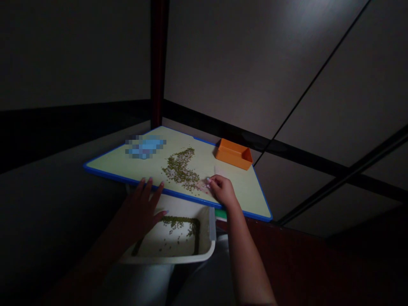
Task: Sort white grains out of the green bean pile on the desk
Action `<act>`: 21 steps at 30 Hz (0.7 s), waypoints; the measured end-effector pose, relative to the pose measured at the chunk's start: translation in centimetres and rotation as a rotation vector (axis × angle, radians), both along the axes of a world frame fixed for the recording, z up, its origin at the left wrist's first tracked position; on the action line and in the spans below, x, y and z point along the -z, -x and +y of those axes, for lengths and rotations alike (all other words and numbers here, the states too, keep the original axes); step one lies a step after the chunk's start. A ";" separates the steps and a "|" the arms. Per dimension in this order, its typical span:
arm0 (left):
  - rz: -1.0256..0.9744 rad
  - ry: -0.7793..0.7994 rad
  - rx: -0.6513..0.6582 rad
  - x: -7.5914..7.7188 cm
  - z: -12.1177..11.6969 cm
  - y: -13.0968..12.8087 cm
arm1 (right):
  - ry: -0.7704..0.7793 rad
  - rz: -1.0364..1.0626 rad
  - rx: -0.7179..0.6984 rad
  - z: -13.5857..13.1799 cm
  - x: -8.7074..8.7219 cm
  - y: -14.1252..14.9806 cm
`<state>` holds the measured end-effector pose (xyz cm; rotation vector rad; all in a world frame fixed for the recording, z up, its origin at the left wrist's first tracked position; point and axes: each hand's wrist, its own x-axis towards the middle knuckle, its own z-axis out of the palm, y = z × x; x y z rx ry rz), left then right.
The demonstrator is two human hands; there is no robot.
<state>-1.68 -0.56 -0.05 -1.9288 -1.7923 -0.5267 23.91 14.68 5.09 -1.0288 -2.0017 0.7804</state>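
Small greenish grains or seeds (pixel 180 168) lie scattered in a loose patch on a pale tabletop (pixel 153 170) with a blue rim. My right hand (pixel 222 190) rests at the right end of the patch with its fingertips pinched together. Beside those fingertips is a thin pinkish flat patch or piece (pixel 204 186), too dim to name; whether it is in the fingers is unclear. At the near blue edge, my left hand (pixel 145 208) lies with fingers spread, holding nothing. Beneath it a white plastic bin (pixel 194 258) contains more of the grains.
An orange open box (pixel 234 155) stands at the table's far right edge. On the left part of the tabletop lies a blurred-out blue item (pixel 145 147). Grey wall panels (pixel 219 63) rise close behind the table. Something green (pixel 220 213) shows under the near edge.
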 end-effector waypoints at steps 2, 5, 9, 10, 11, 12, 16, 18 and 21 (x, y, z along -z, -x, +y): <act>0.015 -0.005 -0.002 0.0 0.0 0.0 | -0.014 0.010 0.024 0.0 -0.1 0.0; 0.028 -0.011 -0.012 0.1 0.0 -0.1 | -0.012 0.042 0.039 -0.1 -0.2 0.0; 0.034 -0.004 -0.013 -0.1 -0.1 -0.1 | 0.062 0.100 -0.003 -0.4 -0.2 -0.2; 0.034 0.001 -0.014 -0.1 -0.1 0.0 | 0.080 0.111 -0.025 -0.5 -0.2 -0.3; 0.034 0.004 -0.013 -0.2 -0.1 0.0 | 0.095 0.117 -0.048 -0.6 -0.2 -0.3; 0.037 0.004 -0.009 -0.2 -0.2 0.0 | 0.107 0.116 -0.073 -0.6 -0.2 -0.4; 0.036 0.003 -0.010 -0.3 -0.2 -0.1 | 0.086 0.052 -0.120 -0.7 -0.1 -0.5; 0.025 0.008 -0.013 -0.3 -0.1 -0.1 | 0.040 0.010 -0.121 -0.6 0.0 -0.4; 0.010 0.012 -0.018 -0.3 -0.1 -0.1 | 0.011 -0.025 -0.138 -0.6 0.0 -0.4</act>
